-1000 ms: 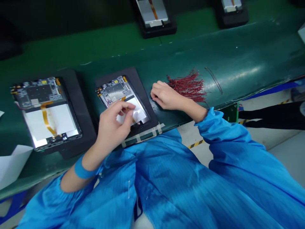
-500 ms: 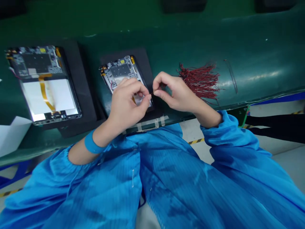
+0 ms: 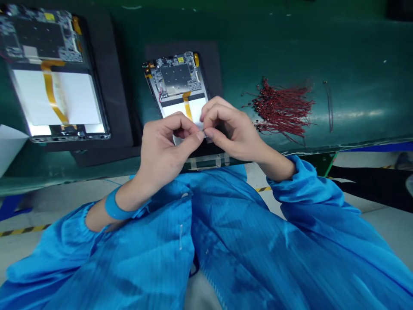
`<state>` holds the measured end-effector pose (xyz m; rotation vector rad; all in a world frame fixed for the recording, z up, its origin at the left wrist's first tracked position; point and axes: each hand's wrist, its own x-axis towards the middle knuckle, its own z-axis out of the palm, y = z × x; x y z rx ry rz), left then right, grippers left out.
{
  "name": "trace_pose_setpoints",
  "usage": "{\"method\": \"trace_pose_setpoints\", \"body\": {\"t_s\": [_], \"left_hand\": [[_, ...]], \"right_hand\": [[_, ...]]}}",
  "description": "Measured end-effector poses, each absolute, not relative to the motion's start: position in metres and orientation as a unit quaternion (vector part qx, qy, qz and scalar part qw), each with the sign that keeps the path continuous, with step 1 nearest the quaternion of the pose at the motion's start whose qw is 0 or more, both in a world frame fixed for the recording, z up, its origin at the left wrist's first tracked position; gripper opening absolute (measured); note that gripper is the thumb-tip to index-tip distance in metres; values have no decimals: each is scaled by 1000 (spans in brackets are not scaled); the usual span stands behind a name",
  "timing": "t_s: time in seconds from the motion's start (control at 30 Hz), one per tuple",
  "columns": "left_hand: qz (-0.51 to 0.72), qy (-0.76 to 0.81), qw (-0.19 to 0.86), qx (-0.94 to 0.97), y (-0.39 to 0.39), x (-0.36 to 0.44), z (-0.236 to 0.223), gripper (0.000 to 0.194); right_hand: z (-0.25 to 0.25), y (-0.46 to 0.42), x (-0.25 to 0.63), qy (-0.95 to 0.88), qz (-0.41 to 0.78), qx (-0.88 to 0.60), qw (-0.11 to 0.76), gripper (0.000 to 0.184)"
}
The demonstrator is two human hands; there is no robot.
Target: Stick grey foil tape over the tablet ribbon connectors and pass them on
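My left hand point(image 3: 169, 144) and my right hand point(image 3: 234, 129) meet fingertip to fingertip, both pinched closed. Whatever lies between them is a tiny dark piece, too small to name. They are held over the lower edge of an opened tablet point(image 3: 177, 78), whose circuit board, orange ribbon cable and white lower part show. My fingers hide its bottom end. To the right of my right hand lies a bundle of thin dark red wires point(image 3: 285, 107) with small black ends.
A second opened tablet point(image 3: 77, 97) lies at the left on a black foam pad point(image 3: 119, 86). A single separate wire point(image 3: 329, 105) is at the right on the green mat point(image 3: 355, 77). White paper point(image 3: 9, 144) sits at the left edge. Another person's dark legs point(image 3: 380, 183) are at the right.
My head view has shifted, so the table things sit higher in the picture. My hands have come closer together, fingertips now touching, and more of the tablet before me shows.
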<state>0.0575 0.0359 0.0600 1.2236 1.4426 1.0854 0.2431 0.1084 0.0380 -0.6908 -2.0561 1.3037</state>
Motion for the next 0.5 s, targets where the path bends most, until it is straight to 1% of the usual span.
{"method": "trace_pose_setpoints", "body": {"t_s": [0.1,0.17,0.27,0.33,0.4,0.5], "left_hand": [[442,583,447,514,33,54,59,13],[446,579,428,532,32,52,57,15],[428,582,390,571,29,49,51,16],[395,594,348,608,23,45,45,10],[363,610,291,642,16,41,40,1],[326,629,233,667,5,34,31,11]], "right_hand": [[39,102,240,-735,560,-256,284,24],[42,98,239,-733,559,-273,276,17],[45,93,241,-772,489,-306,269,9],[45,91,246,-809,434,-313,242,7],[42,90,251,-838,401,-317,192,8],[34,90,259,-856,379,-331,116,7]]}}
